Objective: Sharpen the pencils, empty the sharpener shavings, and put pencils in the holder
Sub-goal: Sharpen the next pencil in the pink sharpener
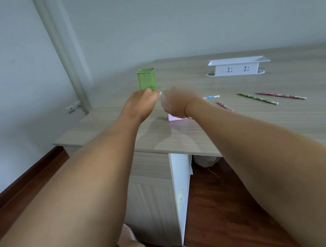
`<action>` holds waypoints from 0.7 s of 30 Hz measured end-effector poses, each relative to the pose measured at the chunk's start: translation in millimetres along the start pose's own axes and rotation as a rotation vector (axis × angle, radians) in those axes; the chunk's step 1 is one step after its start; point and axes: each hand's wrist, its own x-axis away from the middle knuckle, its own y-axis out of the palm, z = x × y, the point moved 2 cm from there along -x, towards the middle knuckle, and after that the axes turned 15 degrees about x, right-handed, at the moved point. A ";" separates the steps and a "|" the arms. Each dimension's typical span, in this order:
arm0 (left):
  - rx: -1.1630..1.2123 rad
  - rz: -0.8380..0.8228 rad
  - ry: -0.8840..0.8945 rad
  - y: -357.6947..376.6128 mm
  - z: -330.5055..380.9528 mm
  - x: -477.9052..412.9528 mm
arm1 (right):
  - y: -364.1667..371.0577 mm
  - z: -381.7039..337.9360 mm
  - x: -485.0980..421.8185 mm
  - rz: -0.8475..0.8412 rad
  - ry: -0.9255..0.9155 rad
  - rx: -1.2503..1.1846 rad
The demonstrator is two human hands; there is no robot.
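Observation:
A green mesh holder (pixel 146 79) stands upright on the desk (pixel 238 128). Just in front of it my left hand (pixel 142 103) has its fingers curled, and a small pale end (pixel 160 93), seemingly a pencil, pokes out toward my right hand (pixel 176 102). That hand is motion-blurred; its fingers point left and down, and its grip is unclear. A pink sharpener (pixel 174 117) sits on the desk under my right wrist, mostly hidden. Loose pencils lie to the right: a blue one (pixel 211 97), a pink one (pixel 225 106), a green one (pixel 257 98) and a red one (pixel 281 95).
A white socket box with a tray top (pixel 238 66) stands at the back right of the desk. The desk's front edge and a drawer unit (pixel 153 194) lie below my arms, above a wooden floor (pixel 222 207). A wall closes off the left.

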 end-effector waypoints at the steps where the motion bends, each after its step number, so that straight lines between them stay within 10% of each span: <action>1: 0.004 0.001 0.006 0.6 2.3 5.4 | -0.4 -0.1 -0.2 -0.011 -0.003 -0.002; 21: 0.109 -0.235 -0.067 53.2 2.1 21.4 | 7.7 -0.8 -2.6 0.092 -0.010 -0.014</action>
